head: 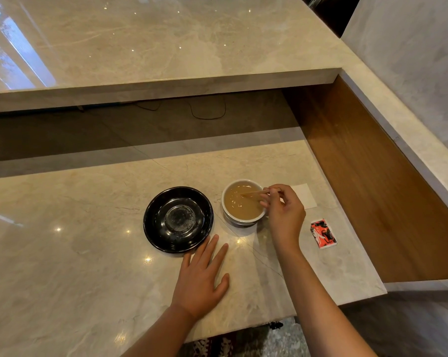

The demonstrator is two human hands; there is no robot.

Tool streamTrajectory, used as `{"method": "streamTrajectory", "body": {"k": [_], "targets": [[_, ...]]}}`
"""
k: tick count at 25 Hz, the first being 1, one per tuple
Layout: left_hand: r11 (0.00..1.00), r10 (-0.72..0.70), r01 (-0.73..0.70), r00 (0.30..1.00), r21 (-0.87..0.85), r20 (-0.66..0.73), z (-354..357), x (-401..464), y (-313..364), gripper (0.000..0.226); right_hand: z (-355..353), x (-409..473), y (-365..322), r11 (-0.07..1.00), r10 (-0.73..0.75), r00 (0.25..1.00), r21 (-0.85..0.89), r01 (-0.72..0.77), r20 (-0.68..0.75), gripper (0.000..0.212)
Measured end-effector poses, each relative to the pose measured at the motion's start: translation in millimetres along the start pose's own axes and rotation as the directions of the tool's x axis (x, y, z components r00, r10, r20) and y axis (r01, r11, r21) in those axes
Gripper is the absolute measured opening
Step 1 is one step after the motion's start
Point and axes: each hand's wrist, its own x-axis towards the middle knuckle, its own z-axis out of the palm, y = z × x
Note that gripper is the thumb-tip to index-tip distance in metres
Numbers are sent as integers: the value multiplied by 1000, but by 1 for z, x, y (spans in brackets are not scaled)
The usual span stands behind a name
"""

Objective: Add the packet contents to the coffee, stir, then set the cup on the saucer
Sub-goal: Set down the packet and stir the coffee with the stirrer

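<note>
A white cup [243, 219] of light-brown coffee stands on the marble counter, just right of the black saucer [177, 219]. My right hand [284, 215] hovers at the cup's right rim, pinching a thin wooden stirrer [253, 193] whose tip dips into the coffee. My left hand [202, 276] lies flat on the counter, fingers spread, its fingertips touching the saucer's near edge. A red-and-black packet [323, 233] lies on the counter to the right of my right hand.
A white paper napkin [307, 195] lies behind my right hand. The counter [76, 253] ends at a wooden side panel [372, 189] on the right. A raised marble ledge [166, 81] runs across the back.
</note>
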Motion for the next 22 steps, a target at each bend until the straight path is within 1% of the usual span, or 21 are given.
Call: {"method": "streamTrajectory", "body": {"k": [3,7,10,14,15,17,19,22], "targets": [[1000,-8,8,1000,2,1,0,0,0,61,-4,0,1,981,-136,990,-138,138,22,17],[1000,-7,7,1000,-1,-1,-1,-1,0,60,-16,4,5,899,-287,952,-312,307,112,14],[1000,-11,11,1000,2,-1,0,-1,0,60,-27,8,-2,833,-330,918,-390,393,221,15],[1000,-6,6,1000,9,4,0,-1,0,60,-32,8,-15,765,-326,880,-450,461,345,13],[1000,-6,6,1000,10,4,0,-1,0,60,-31,7,-18,759,-322,876,-455,466,359,13],[1000,-8,8,1000,7,6,0,-1,0,60,-29,7,-20,791,-291,887,-431,433,358,14],[1000,-5,5,1000,7,6,1,-1,-1,60,-27,7,-17,853,-236,913,-379,359,333,15],[1000,-2,2,1000,6,5,1,0,-1,61,-19,3,-10,942,-134,955,-267,206,263,17]]}}
